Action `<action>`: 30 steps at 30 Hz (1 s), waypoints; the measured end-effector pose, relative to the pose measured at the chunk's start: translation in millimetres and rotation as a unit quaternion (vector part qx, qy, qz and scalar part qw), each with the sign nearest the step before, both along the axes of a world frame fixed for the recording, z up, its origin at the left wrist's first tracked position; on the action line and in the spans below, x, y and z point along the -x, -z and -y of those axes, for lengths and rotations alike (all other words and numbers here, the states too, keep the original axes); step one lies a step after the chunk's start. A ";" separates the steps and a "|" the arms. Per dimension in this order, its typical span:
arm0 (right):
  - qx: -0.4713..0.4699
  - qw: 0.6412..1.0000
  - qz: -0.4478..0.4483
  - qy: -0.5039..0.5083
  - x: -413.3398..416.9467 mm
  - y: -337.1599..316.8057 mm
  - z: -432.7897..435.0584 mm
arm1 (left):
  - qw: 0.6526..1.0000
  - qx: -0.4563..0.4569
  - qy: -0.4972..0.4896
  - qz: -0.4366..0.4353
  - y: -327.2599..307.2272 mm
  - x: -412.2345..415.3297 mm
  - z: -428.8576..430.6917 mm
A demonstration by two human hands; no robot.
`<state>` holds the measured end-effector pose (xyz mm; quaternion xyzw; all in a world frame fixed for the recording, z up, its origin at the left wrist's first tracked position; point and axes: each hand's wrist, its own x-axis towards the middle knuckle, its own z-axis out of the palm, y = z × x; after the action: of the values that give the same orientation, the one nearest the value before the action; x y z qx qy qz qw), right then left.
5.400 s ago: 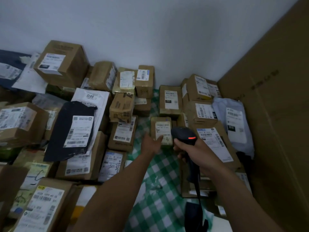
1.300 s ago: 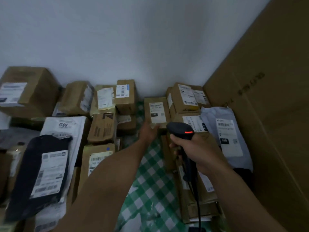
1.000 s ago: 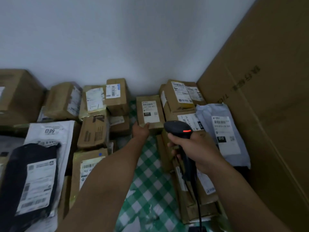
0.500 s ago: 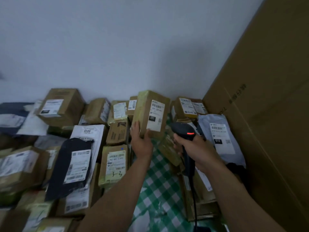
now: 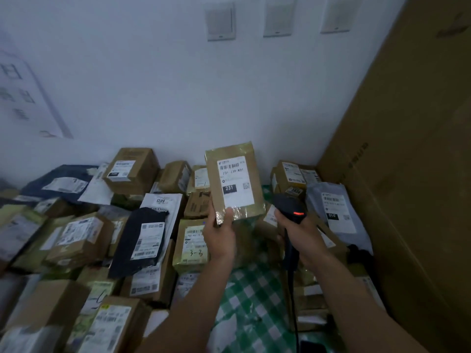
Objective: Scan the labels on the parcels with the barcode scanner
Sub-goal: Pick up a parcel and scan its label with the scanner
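My left hand (image 5: 219, 234) grips the bottom corner of a brown taped parcel (image 5: 234, 182) and holds it upright in the air, its white label (image 5: 235, 182) marked 231 facing me. My right hand (image 5: 299, 231) holds a black barcode scanner (image 5: 290, 207) by its handle, just right of the parcel. A red light glows on the scanner's head, and its cable hangs down. The scanner's front window is hidden from me.
Several labelled cardboard parcels and mailer bags cover the surface at left, among them a black bag (image 5: 141, 242) and a grey bag (image 5: 335, 211) at right. A tall cardboard sheet (image 5: 413, 174) walls off the right. A green checked cloth (image 5: 251, 289) shows between my arms.
My left hand has lifted the 231 parcel off the pile and raised it higher, turning its label toward me. The scanner hand has stayed beside it. The view has tilted up.
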<state>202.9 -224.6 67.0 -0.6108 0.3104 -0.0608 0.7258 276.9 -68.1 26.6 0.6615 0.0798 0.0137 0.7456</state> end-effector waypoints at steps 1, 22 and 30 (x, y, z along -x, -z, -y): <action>0.002 1.000 0.013 0.004 2.7 -4.4 -3.5 | 1.000 0.004 0.004 -0.008 -0.3 10.6 -4.5; 0.114 0.980 0.105 -0.127 56.5 -45.2 -39.1 | 0.997 -0.066 0.017 0.031 -10.8 69.3 -43.3; 0.120 0.968 0.085 -0.202 64.4 -78.4 -53.7 | 0.993 -0.087 0.006 0.080 1.6 70.4 -30.4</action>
<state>138.5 -170.9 145.3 -0.7362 0.1086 -0.0013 0.6680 206.6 -37.7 25.0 0.7211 0.0147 0.0691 0.6892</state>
